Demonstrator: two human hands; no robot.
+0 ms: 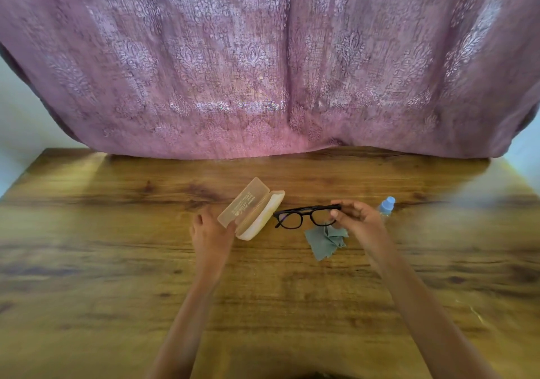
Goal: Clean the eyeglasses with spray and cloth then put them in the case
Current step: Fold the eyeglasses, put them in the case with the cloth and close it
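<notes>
Black-framed eyeglasses (295, 218) hang just above the wooden table (117, 261), held at their right end by my right hand (359, 220). A translucent beige case (254, 212) stands open to their left, lid tilted up. My left hand (210, 232) grips the case at the lid's near corner. A crumpled grey-blue cloth (324, 241) lies on the table under the glasses. A small spray bottle with a light blue cap (387, 204) stands just behind my right hand, partly hidden by it.
A pink patterned curtain (263, 71) hangs down onto the far edge of the table. The table's left and right far corners are in view.
</notes>
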